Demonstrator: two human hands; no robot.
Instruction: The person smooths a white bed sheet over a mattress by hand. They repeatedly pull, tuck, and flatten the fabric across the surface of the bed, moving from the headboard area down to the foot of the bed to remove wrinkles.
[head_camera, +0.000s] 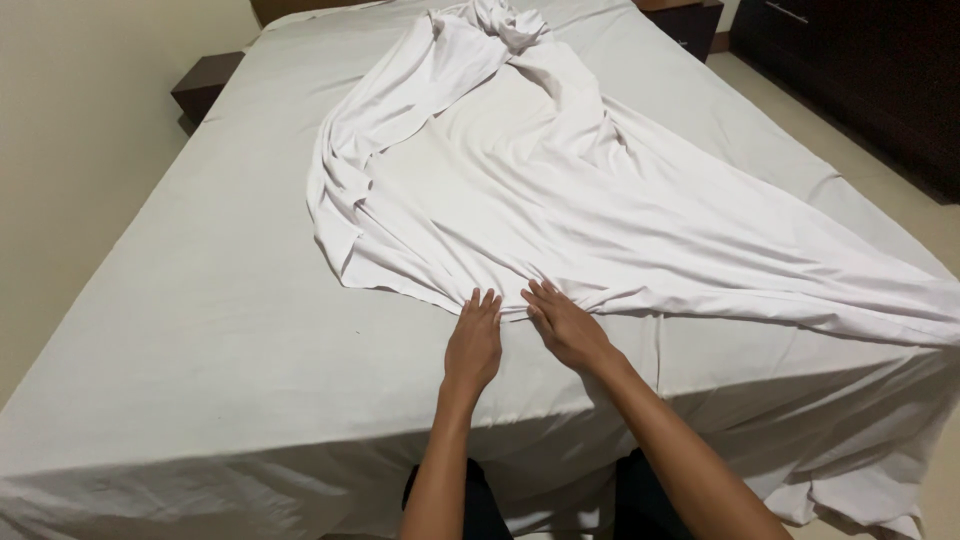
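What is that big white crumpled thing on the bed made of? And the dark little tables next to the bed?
The loose white sheet looks like thin woven cloth, probably cotton, matte: it bunches into soft folds and wrinkles where both hands press its edge. The bedside table looks like dark brown wood or wood veneer, smooth with a faint sheen; which one I cannot tell.

Soft, even indoor light here, a touch dim and warm, nothing harsh. The white sheet (560, 190) reads bright but keeps its fold detail, no blown glare. Gentle shadows sit in the creases and under both hands, left hand (474, 343) and right hand (566, 326). The dark cabinet (860, 70) at top right falls into murk. Focus is fair, slightly soft toward the far edge.
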